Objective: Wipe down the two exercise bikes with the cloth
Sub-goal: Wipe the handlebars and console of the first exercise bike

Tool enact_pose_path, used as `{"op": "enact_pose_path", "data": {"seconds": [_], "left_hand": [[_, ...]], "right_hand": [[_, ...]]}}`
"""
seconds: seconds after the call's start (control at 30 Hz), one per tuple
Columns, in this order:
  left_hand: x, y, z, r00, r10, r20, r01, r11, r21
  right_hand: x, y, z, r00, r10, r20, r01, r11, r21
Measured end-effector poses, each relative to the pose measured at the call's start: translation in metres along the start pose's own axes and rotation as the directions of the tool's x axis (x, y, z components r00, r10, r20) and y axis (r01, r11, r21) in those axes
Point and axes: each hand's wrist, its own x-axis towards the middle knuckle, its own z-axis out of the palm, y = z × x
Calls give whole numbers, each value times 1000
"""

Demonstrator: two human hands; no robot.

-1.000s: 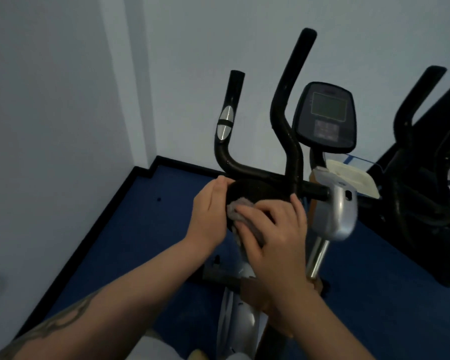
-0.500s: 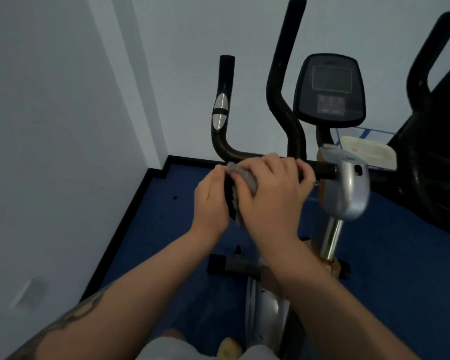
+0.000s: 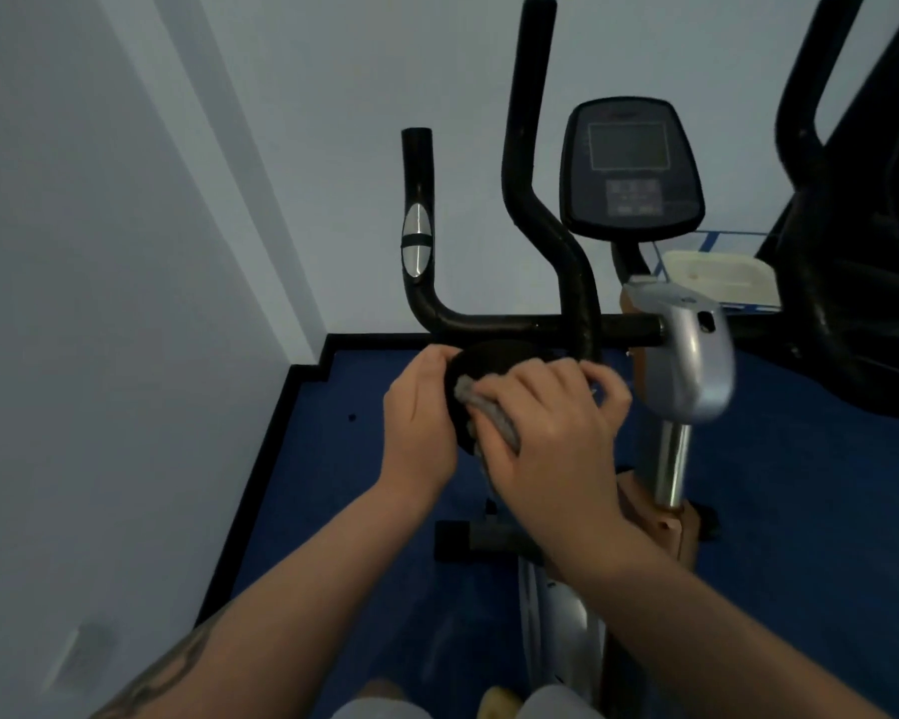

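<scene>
The near exercise bike stands in front of me with black handlebars (image 3: 520, 321), a console (image 3: 631, 171) and a silver stem cover (image 3: 691, 355). My right hand (image 3: 556, 428) presses a grey cloth (image 3: 484, 404) against a black round pad (image 3: 489, 358) just below the handlebar crossbar. My left hand (image 3: 419, 417) grips the pad's left edge. Most of the cloth is hidden under my right hand. A second, black exercise bike (image 3: 862, 225) stands at the right edge.
A white wall (image 3: 100, 303) runs close along the left and another closes the back, meeting at a corner with a black skirting. The floor (image 3: 800, 511) is blue. A pale tray-like object (image 3: 717, 280) sits behind the stem, between the two bikes.
My right hand with the cloth has come down from the crossbar back onto the round pad. My left hand has stayed on the pad's left edge. The view has shifted slightly.
</scene>
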Motion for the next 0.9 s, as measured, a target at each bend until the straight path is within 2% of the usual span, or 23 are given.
{"op": "enact_pose_path", "data": {"seconds": [0.07, 0.2, 0.27, 0.37, 0.53, 0.6, 0.7, 0.83, 0.9], "left_hand": [[1, 3, -2, 1000, 17, 25, -17, 1000, 14], [-1, 2, -2, 999, 41, 19, -42, 998, 38], [-3, 0, -3, 998, 53, 36, -56, 997, 61], [1, -1, -4, 995, 78, 60, -83, 993, 89], [0, -1, -2, 995, 83, 49, -86, 994, 63], [-2, 0, -2, 994, 87, 64, -91, 993, 74], [6, 9, -7, 990, 52, 129, -70, 988, 137], [20, 22, -8, 974, -90, 209, 29, 959, 280], [18, 24, -5, 978, -80, 190, 13, 944, 331]], "right_hand": [[14, 5, 2, 1000, -10, -4, 10, 1000, -15], [21, -4, 4, 994, 98, -41, -98, 995, -5], [5, -4, 2, 998, 61, -28, -62, 998, -5], [17, 9, -3, 998, -69, 9, 69, 996, -51], [29, 2, -1, 1000, 27, -11, -28, 995, -96], [9, 0, -6, 1000, -21, 7, 22, 994, -108], [17, 11, -14, 993, -111, 46, 118, 977, -177], [27, 6, -10, 1000, -15, -16, 12, 984, -176], [10, 3, -9, 999, -29, -27, 24, 986, -162]]}}
